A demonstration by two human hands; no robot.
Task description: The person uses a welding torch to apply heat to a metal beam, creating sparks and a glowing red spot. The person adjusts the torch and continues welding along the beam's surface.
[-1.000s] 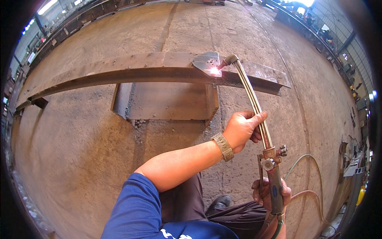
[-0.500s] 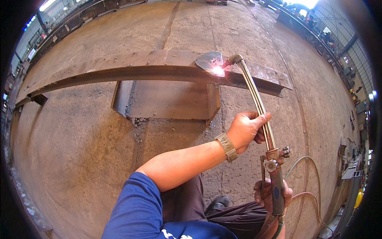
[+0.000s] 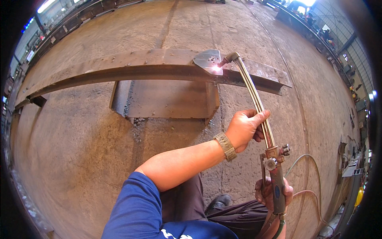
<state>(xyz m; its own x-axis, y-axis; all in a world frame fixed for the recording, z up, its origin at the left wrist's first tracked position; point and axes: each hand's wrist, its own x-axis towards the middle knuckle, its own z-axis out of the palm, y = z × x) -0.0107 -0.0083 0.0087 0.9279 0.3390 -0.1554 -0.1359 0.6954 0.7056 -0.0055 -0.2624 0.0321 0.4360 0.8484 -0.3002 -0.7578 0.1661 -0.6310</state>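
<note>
Rusty steel floor, long beam

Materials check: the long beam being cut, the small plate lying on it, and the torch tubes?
Long beam: looks like mild steel, dull brown, rust-mottled and unpainted. Small plate: probably steel too, but bare grey and brighter, reflecting light. Torch tubes: yellowish metal with a sheen, likely brass or copper alloy; valve body matches. The left hand grips the tubes, the right hand the dark handle.

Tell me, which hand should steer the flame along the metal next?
Probably the left hand: it grips the torch tubes nearer the flame. The right hand holds the handle far back.
</note>
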